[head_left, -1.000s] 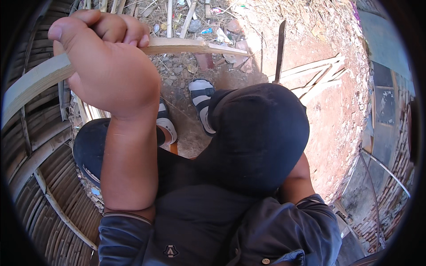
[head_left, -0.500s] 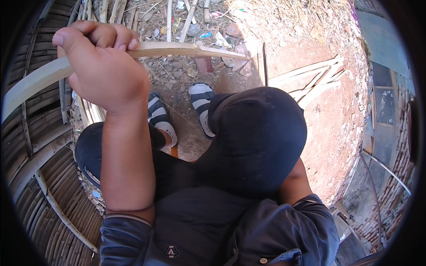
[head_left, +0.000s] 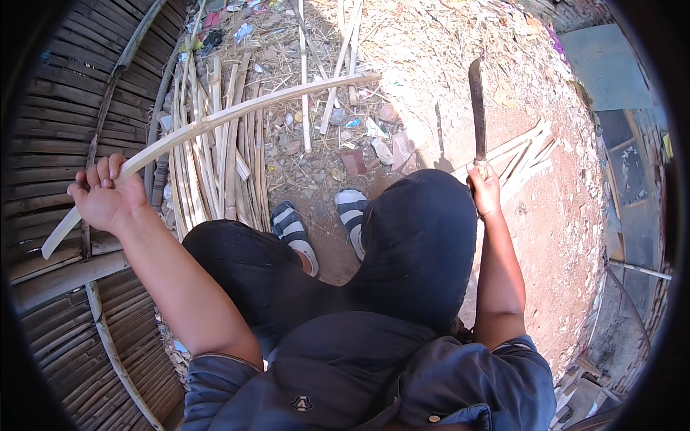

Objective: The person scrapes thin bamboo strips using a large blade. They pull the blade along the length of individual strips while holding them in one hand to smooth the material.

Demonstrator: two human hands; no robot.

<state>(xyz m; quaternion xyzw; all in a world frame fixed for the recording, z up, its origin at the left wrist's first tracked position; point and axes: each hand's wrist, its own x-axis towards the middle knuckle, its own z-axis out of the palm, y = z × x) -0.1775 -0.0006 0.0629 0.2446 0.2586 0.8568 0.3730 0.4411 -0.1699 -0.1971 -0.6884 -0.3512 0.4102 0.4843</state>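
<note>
My left hand [head_left: 113, 194] is closed around a long pale bamboo strip [head_left: 237, 111], close to its lower left end. The strip runs up and to the right over the ground, its far tip near the sunlit patch. On the right, my right hand [head_left: 486, 188] grips the handle of a machete [head_left: 476, 108]. Its dark blade points straight away from me, apart from the strip. Both arms are spread to either side of my bent knees.
Many split bamboo strips [head_left: 230, 154] lie in a pile at the left, beside a slatted bamboo wall [head_left: 61, 154]. A smaller bundle of strips [head_left: 528, 154] rests on the sunlit ground at the right. Stones, brick pieces [head_left: 352, 161] and litter are scattered ahead of my sandalled feet.
My left hand has moved down and left, sliding the bamboo strip's grip toward its near end. My right hand, hidden behind my knee before, now shows with the machete's blade raised in view.
</note>
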